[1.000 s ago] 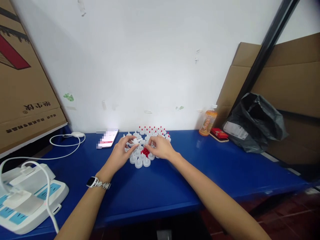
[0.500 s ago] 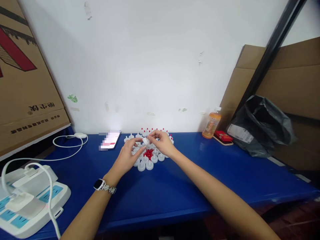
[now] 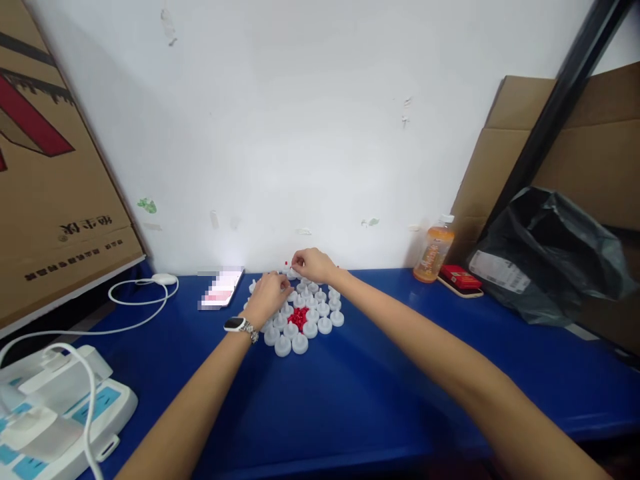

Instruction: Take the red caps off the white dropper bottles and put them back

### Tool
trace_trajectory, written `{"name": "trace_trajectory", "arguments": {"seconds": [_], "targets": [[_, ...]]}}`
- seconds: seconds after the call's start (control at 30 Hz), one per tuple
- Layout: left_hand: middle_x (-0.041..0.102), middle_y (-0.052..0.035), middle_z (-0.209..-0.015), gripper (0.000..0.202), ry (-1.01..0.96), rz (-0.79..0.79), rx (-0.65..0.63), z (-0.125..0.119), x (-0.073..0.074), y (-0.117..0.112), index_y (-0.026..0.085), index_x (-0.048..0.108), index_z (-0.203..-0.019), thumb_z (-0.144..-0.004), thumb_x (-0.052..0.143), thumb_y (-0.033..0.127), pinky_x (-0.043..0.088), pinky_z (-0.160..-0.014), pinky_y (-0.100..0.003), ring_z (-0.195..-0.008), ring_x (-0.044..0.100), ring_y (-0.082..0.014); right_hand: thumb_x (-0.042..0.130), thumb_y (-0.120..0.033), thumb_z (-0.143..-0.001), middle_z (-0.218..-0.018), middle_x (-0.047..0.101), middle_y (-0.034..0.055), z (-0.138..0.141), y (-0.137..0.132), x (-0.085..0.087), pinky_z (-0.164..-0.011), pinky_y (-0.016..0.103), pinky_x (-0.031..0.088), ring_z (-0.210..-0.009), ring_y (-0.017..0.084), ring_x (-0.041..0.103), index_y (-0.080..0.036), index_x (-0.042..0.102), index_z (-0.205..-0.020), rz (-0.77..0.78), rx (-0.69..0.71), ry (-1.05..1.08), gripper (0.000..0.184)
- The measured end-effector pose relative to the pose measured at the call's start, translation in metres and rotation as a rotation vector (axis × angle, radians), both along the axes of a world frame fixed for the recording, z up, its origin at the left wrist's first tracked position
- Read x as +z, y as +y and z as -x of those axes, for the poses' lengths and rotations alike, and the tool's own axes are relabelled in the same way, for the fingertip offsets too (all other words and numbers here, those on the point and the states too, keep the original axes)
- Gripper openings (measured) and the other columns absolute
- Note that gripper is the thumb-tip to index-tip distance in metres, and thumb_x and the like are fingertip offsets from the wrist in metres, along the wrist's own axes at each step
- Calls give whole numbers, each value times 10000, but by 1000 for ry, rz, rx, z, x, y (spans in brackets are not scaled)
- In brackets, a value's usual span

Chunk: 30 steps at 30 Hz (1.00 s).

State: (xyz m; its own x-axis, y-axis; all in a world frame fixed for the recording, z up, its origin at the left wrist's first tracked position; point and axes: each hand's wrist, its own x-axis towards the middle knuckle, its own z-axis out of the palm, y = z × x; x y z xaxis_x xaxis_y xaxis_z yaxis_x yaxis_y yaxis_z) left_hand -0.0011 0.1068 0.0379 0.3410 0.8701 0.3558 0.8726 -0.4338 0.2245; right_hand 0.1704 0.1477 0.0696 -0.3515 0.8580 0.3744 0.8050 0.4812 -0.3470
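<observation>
Many white spouted caps (image 3: 325, 325) stand upright, packed close together on the blue table, around a small pile of red tips (image 3: 299, 319). My left hand (image 3: 270, 295) hovers over the left side of the group, fingers bent and a little apart, with nothing visible between them. At the back row, my right hand (image 3: 314, 265) pinches with thumb and forefinger at a white spouted cap (image 3: 291, 273); the fingers partly cover it. A red tip shows on a cap just left of those fingers. Both hands hide some of the caps behind them.
A phone (image 3: 225, 287) lies left of the caps. At the left are a power strip (image 3: 107, 427) with white cables and a cardboard box (image 3: 75, 180). An orange drink bottle (image 3: 434, 252), a red pack (image 3: 460, 277) on another phone and a dark plastic bag (image 3: 545, 260) are at right.
My hands have parted from the white cap they handled together. The right has moved back to the far row; the left has shifted over the caps at left. The view has shifted slightly.
</observation>
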Motion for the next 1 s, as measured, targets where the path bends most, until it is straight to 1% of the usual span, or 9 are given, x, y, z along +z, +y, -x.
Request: {"name": "trace_trajectory", "arguments": {"seconds": [0.1,0.2,0.37,0.57,0.67,0.77,0.83,0.93,1.0], "targets": [[674,-109,-986,206,-3,-19,15,4,-4,-3,200,709,-920,-902,523,287,451,-844,-382,-989,598,-281,572,-247,-843,-933,746,48,9,6,2,-684,259,423,-847,195,657,-210,729,-921,10,-13,-122,179],[659,-114,-949,216,11,-80,22,9,-9,-2,226,728,-889,-877,553,351,432,-837,-428,-951,582,-313,557,-251,-844,-970,750,53,15,6,1,-707,265,435,-892,211,667,-218,732,-954,24,22,-248,209],[636,-111,-938,223,-5,-118,11,14,-15,0,242,734,-865,-851,578,401,427,-829,-428,-948,564,-323,587,-242,-803,-979,753,58,19,0,-4,-712,272,441,-901,225,675,-227,739,-936,65,74,-361,203],[612,-126,-1032,275,47,-89,58,16,-6,-11,229,711,-996,-855,588,431,431,-836,-461,-1031,539,-356,600,-243,-764,-882,758,35,23,-8,-12,-687,276,428,-830,219,681,-246,751,-878,85,106,-375,189],[607,-121,-1039,290,27,-83,73,21,-2,-13,226,692,-1033,-861,589,435,433,-850,-462,-1055,535,-353,618,-294,-771,-884,757,25,21,-10,-12,-702,277,432,-836,219,679,-256,749,-907,100,96,-354,192],[605,-109,-1028,281,-6,-80,58,29,-2,-14,228,690,-1015,-869,580,442,434,-848,-457,-1037,538,-343,555,-358,-856,-959,757,16,16,-6,-8,-744,284,446,-892,216,678,-275,732,-999,56,29,-259,243],[604,-104,-1025,272,-23,-76,48,32,-3,-15,231,692,-1000,-877,570,441,434,-847,-456,-1025,537,-335,508,-343,-895,-1015,754,20,14,3,-3,-778,293,457,-932,214,680,-279,714,-1060,41,-76,-231,272],[602,-98,-1034,256,-55,-58,34,34,-5,-18,233,690,-981,-887,562,434,432,-855,-456,-1026,536,-325,534,-365,-890,-1081,742,75,19,21,2,-836,327,471,-1002,243,680,-239,715,-1072,74,-236,-268,286],[598,-95,-1034,251,-77,-39,28,34,-6,-20,232,686,-977,-889,562,433,434,-853,-457,-1029,537,-324,571,-393,-870,-1102,729,136,30,34,2,-859,354,478,-1034,278,677,-182,721,-1060,100,-297,-287,321]]}}
